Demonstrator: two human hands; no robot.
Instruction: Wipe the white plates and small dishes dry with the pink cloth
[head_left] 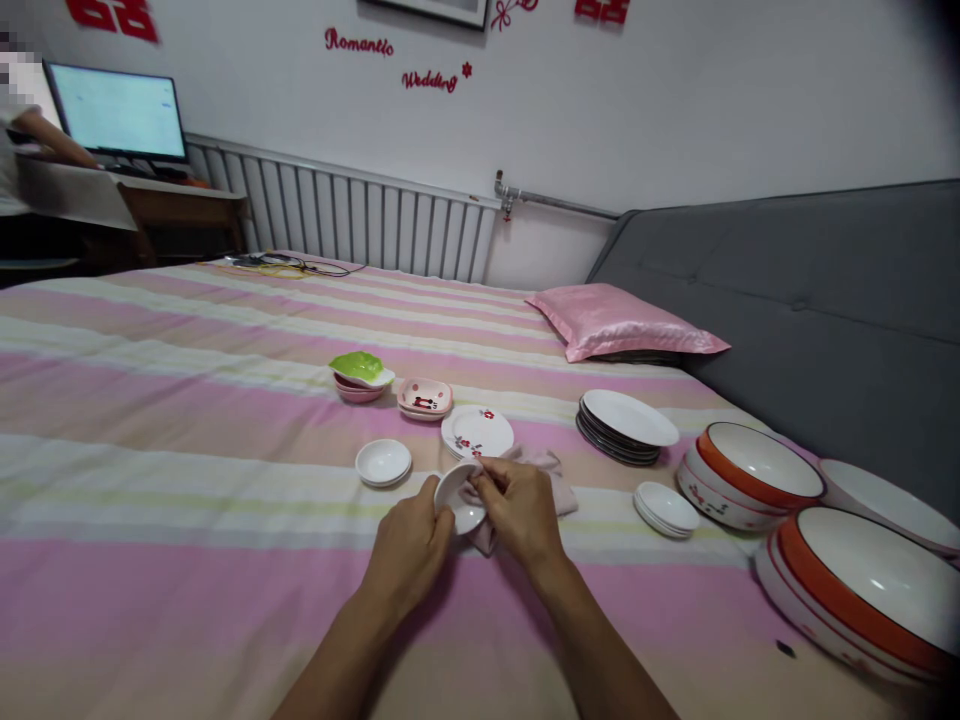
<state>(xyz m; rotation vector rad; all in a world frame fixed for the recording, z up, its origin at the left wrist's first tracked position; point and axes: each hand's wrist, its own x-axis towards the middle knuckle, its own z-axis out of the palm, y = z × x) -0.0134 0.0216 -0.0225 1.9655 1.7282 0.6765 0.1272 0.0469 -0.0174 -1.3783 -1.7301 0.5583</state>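
My left hand [411, 545] grips a small white dish [457, 497] by its left rim, tilted up on edge above the striped bedspread [187, 450]. My right hand [521, 510] is closed on a pale pink cloth [551, 470] and presses it against the dish's inner face. The cloth trails off to the right behind that hand. Another small white dish [383, 462] lies flat just left of my hands. A flowered plate [477, 431] sits right behind them.
Farther back are a green leaf dish on pink ones [361, 374] and pink flowered dishes [424, 398]. To the right lie stacked plates [627, 425], small white dishes [666, 508] and orange-rimmed bowls [750, 472] [862, 590]. A pink pillow [622, 320] rests by the grey headboard. A person sits at a monitor [118, 112] far left.
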